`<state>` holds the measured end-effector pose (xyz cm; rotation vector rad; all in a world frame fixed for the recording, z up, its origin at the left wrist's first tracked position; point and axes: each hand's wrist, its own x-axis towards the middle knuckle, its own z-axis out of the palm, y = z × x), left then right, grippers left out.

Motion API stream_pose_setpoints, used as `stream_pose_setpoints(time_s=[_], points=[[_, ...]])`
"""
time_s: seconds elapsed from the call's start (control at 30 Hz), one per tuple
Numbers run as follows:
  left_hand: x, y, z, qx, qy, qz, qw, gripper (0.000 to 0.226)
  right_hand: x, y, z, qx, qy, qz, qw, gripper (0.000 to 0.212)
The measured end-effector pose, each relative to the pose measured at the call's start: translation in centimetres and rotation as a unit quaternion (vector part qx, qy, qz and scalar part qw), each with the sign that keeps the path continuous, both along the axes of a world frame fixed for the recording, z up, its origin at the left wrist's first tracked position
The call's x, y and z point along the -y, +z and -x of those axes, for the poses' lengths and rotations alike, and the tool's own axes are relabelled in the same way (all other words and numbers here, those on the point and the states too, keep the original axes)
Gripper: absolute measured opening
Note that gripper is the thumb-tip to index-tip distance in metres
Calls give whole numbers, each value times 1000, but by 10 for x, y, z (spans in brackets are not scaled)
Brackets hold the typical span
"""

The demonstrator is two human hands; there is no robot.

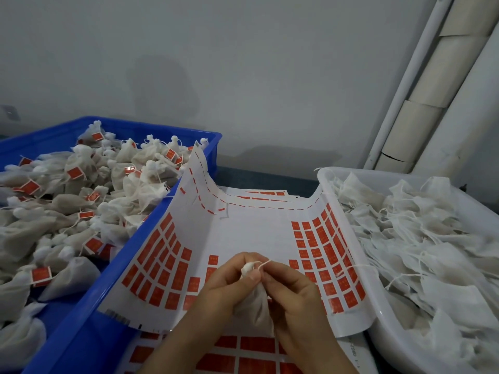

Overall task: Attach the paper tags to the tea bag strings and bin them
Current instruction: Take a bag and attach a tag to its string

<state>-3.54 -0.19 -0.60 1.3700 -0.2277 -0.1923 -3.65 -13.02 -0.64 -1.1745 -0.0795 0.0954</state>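
A white tea bag (255, 306) hangs between my two hands above the sticker sheet. My left hand (216, 292) grips its gathered neck, thumb pressed near the top knot. My right hand (294, 300) pinches the white string (263, 264) that loops out of the knot. The curved white sheet (251, 233) carries rows of red paper tags (159, 268) along its left and right sides; its middle is bare. No tag shows on the held string.
A blue bin (113, 268) on the left holds several tea bags with red tags. A white tub (388, 314) on the right is piled with untagged bags and loose strings. More tag sheets (243, 352) lie underneath. A pipe leans against the wall at right.
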Motion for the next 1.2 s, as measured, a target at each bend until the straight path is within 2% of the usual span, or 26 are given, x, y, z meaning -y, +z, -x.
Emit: stream_pose_setpoints(time_s=[0.13, 0.27, 0.47, 0.57, 0.7, 0.83, 1.0, 1.2], points=[[1, 0, 0, 14, 41, -46, 998, 36, 0, -1, 2, 41, -69, 99, 992, 17], [5, 1, -1, 39, 92, -92, 991, 14, -1, -4, 2, 41, -142, 147, 978, 20], [10, -3, -4, 36, 215, -138, 966, 22, -12, -11, 4, 62, -181, 184, 964, 28], [13, -5, -2, 39, 234, -149, 960, 22, -14, -13, 5, 97, -190, 226, 950, 27], [15, -4, -1, 35, 256, -148, 955, 23, -13, -14, 4, 131, -198, 265, 934, 27], [16, -4, 0, 15, 263, -134, 955, 23, -12, -14, 4, 148, -209, 265, 930, 27], [14, -2, -2, -15, 267, -78, 960, 22, -12, -13, 6, 170, -199, 276, 925, 28], [11, -1, -1, 43, 260, -73, 962, 24, -11, -11, 6, 174, -189, 274, 927, 28]])
